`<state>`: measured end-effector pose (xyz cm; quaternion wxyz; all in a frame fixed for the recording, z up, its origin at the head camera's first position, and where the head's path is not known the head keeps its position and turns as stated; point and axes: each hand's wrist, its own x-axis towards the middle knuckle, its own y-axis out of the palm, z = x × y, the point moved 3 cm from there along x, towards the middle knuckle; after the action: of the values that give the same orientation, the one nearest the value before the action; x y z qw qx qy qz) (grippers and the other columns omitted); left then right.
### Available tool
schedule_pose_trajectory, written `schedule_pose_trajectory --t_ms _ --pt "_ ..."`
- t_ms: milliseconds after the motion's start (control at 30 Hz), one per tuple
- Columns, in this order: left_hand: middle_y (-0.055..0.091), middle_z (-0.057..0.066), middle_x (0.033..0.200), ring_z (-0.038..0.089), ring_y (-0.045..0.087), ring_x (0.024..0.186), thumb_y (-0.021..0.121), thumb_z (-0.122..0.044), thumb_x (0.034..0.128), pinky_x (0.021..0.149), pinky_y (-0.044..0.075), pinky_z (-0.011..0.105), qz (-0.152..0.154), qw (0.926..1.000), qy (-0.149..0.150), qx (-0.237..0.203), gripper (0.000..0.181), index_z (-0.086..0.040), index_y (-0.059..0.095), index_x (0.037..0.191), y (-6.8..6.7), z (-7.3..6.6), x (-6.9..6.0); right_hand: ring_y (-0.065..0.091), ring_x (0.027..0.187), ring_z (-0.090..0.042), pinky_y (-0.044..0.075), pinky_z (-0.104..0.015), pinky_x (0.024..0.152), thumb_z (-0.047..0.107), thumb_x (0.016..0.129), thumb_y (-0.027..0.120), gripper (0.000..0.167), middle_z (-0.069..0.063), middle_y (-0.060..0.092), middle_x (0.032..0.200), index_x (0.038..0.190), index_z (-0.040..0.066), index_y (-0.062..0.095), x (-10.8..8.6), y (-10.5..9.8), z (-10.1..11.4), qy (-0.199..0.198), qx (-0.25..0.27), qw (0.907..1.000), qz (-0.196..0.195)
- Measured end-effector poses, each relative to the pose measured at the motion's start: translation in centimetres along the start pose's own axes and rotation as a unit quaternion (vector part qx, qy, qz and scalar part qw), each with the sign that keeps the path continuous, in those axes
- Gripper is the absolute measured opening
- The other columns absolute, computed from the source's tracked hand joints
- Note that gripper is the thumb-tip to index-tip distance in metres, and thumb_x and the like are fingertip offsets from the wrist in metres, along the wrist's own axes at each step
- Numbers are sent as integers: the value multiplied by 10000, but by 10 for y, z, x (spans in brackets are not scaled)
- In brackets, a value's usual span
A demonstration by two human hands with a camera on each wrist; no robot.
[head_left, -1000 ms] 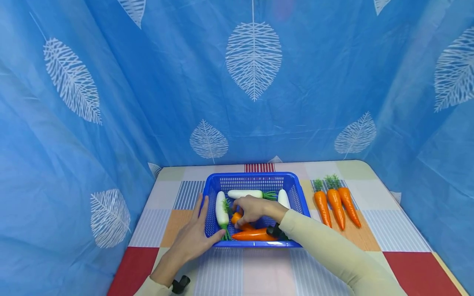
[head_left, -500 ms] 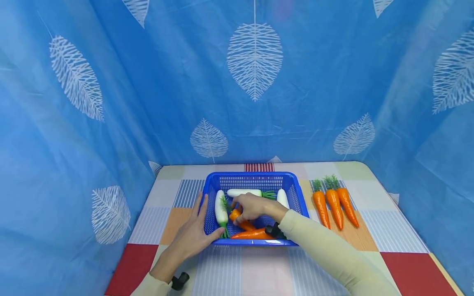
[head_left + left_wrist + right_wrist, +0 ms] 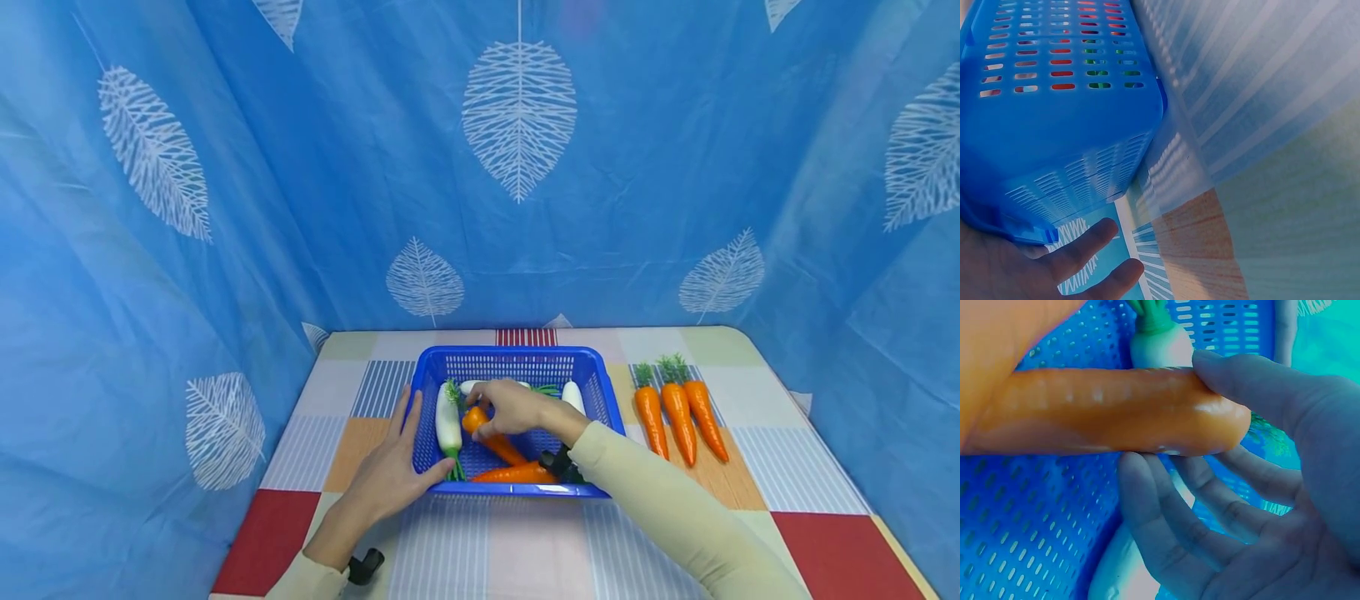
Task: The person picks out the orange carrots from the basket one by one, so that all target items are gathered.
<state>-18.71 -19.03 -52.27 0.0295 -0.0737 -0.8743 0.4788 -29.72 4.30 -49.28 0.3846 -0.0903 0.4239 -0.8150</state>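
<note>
My right hand (image 3: 513, 408) pinches the thick end of an orange carrot (image 3: 501, 446) inside a blue plastic basket (image 3: 517, 490). In the right wrist view the thumb lies over that carrot (image 3: 1116, 412) and the fingertips press from below. A second carrot (image 3: 513, 473) lies along the basket's front, partly under my right wrist. My left hand (image 3: 386, 479) rests at the basket's front left corner, fingers straight along the left side and thumb over the rim. A white radish (image 3: 448, 421) lies by the left wall. Another radish (image 3: 470, 387) at the back is partly hidden by my right hand.
A third white radish (image 3: 573, 397) lies at the basket's right side, partly behind my right arm. Three carrots (image 3: 679, 423) with green tops lie side by side on the checked tablecloth (image 3: 787, 450) to the right. A blue leaf-print curtain (image 3: 600, 208) hangs behind the table.
The carrot's thick end has risen a little and moved back in my right hand. More of its body shows now. My left hand has stayed at the basket's corner.
</note>
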Motion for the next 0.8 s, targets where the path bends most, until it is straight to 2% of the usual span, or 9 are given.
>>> schedule_pose_trajectory --t_ms 133,400,567,800 --pt "-15 127 1997 550 694 1456 777 -692 1017 1029 699 668 -2 10000 -38 81 1224 -176 103 1898 -1 0 0 791 1186 -300 719 -487 1045 261 993 952 555 -165 821 1371 1470 64 748 -2 -4 1 34 204 9994 -278" --pt "-28 116 1999 571 620 1551 775 -713 1009 1051 684 702 42 9999 -88 70 1236 -172 107 1897 0 -2 0 844 1043 -237 743 -412 953 278 990 964 545 -132 808 1329 1432 86 709 -9 -15 -1 131 768 9937 -811" --pt "-41 107 1999 570 565 1608 769 -707 1011 1126 635 745 75 9998 -155 47 1232 -183 95 1898 0 -2 0 855 1083 -244 749 -379 921 307 1002 954 513 -127 800 1350 1410 101 722 -12 -22 -2 114 915 9903 -1036" --pt "-25 118 1999 582 575 1594 779 -683 1013 1097 649 745 24 9999 -99 -19 1228 -178 92 1898 0 -1 -1 839 1104 -257 750 -386 889 317 1005 951 504 -129 817 1335 1407 117 722 -18 -34 -1 78 1112 9849 -1327"
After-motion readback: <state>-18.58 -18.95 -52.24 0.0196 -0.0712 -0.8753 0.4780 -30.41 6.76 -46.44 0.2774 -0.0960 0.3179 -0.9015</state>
